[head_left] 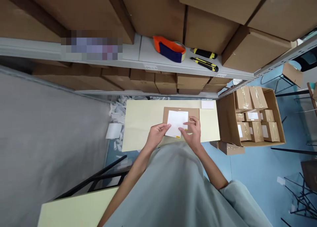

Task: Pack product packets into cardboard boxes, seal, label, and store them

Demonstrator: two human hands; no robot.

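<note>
White sheets (175, 121), like labels with a small yellow mark at the bottom edge, overlap slightly in front of me. Behind them a flat brown cardboard piece (194, 112) lies on the pale yellow table (138, 121). My left hand (157, 134) pinches the left edge of the sheets between thumb and fingers. On the other side, my right hand (193, 133) has its thumb and index finger at the lower right edge of the sheets, and its other fingers are loosely curled above the cardboard.
Above the table, a shelf (138, 50) bears cardboard boxes, an orange and blue band (169, 48) and two yellow-black box cutters (204, 63). A small white paper stack (207, 104) sits at the table's back right. On the right stands a large carton (226, 121) full of taped boxes.
</note>
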